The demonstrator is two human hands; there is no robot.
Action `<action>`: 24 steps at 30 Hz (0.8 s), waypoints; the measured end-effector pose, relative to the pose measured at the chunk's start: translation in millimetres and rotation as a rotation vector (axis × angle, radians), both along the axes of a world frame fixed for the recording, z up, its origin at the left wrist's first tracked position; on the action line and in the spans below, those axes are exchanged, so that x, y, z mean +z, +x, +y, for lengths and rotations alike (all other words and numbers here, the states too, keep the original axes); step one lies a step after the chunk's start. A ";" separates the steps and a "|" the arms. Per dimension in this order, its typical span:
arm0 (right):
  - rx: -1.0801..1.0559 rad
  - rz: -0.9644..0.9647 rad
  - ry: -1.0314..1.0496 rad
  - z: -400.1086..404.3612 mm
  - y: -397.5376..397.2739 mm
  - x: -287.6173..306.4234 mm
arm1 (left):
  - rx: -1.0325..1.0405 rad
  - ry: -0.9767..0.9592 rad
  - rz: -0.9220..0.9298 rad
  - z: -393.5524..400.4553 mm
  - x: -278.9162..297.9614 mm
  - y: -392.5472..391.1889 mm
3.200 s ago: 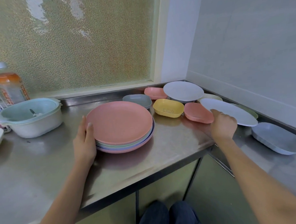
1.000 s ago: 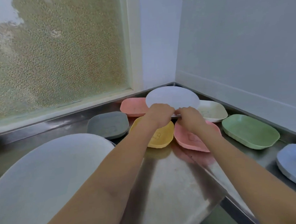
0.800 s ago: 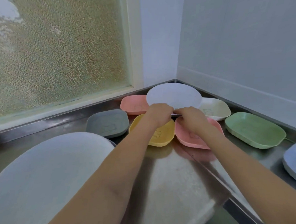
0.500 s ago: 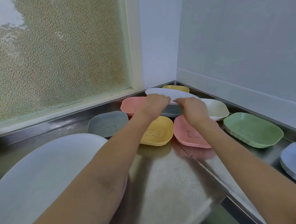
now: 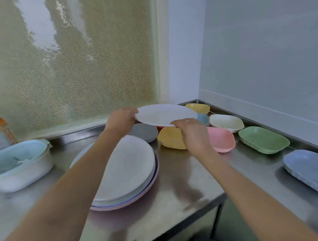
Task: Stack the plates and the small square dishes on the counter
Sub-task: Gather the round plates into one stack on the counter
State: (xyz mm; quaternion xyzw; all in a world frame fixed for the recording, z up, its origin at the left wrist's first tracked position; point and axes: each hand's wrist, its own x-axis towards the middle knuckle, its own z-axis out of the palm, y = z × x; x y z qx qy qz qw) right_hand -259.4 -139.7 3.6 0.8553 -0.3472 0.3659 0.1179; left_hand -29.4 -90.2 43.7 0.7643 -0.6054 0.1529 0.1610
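Since half a second ago the white plate [image 5: 166, 115] is up off the back corner and lifted clear of the small dishes, level, carried toward the plate stack [image 5: 127, 172]. Landmark: that stack.

Nearest, the stack sits on the steel counter [image 5: 184, 188], white plate on top, pastel rims under it. The person's left forearm crosses over the stack's left half, so part of it is hidden.

Left of the stack: pale blue tub [image 5: 21, 163], near the counter's left end.

Above and behind the stack: left hand [image 5: 121, 120] pinches the plate's left rim, right hand [image 5: 193, 135] clamps the near-right rim, thumb on top. Both closed on the plate; nothing slack that I can see.

Behind-right of the stack: grey dish [image 5: 146, 132], yellow dish [image 5: 171, 138] and pink dish [image 5: 222, 139], partly under the right wrist. Further right: cream dish [image 5: 226, 122], green dish [image 5: 263, 139], blue-grey dish [image 5: 307, 169] near the counter edge. Farthest, in the corner: second yellow dish [image 5: 198, 107] and a small blue one [image 5: 203, 118], mostly hidden.

Risks, my read:
- Right wrist rides low over the yellow and pink dishes; dropping it on the way back could knock or flip one.
- Rim-only pinch on smooth plastic: tilt it and it slips.
- Landing off-centre leaves the stack lopsided; it sits close to the front edge.
- Left forearm could nudge the stack's top plate.
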 end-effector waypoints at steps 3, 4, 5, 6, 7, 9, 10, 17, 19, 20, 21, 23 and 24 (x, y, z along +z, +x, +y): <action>0.094 -0.074 -0.064 42.2 11.1 -6.4 | 0.115 -0.237 0.491 51.3 -12.3 25.6; 0.143 -0.094 -0.090 56.6 15.4 -8.2 | 0.123 -0.299 0.682 68.5 -15.2 30.0; 0.199 -0.120 -0.109 70.4 20.1 -10.0 | 0.117 -0.336 0.830 84.5 -18.1 33.9; 0.251 -0.139 -0.114 83.6 24.8 -11.8 | 0.096 -0.339 0.912 100.7 -20.2 36.4; 0.292 -0.148 -0.113 95.5 29.4 -13.9 | 0.082 -0.325 0.940 116.1 -22.6 38.1; 0.351 -0.159 -0.098 114.9 38.0 -19.0 | 0.047 -0.343 1.007 142.0 -29.0 41.3; 0.370 -0.157 -0.087 123.2 41.6 -20.8 | 0.034 -0.381 1.070 153.9 -33.4 42.3; 0.390 -0.059 -0.040 149.4 41.6 -34.2 | 0.106 -0.449 1.323 182.4 -67.5 52.4; 0.368 0.012 0.010 148.6 37.7 -40.0 | 0.099 -0.475 1.368 180.7 -75.2 46.0; 0.366 0.064 0.064 147.4 36.0 -43.0 | 0.109 -0.493 1.357 179.5 -77.9 42.4; 0.382 0.111 0.132 145.9 34.2 -45.0 | 0.114 -0.498 1.324 177.9 -81.1 39.7; 0.432 0.230 0.261 140.4 29.2 -44.5 | 0.129 -0.485 1.251 176.3 -85.8 36.9; 0.456 0.284 0.300 137.0 26.7 -42.7 | 0.150 -0.482 1.244 176.2 -86.1 35.5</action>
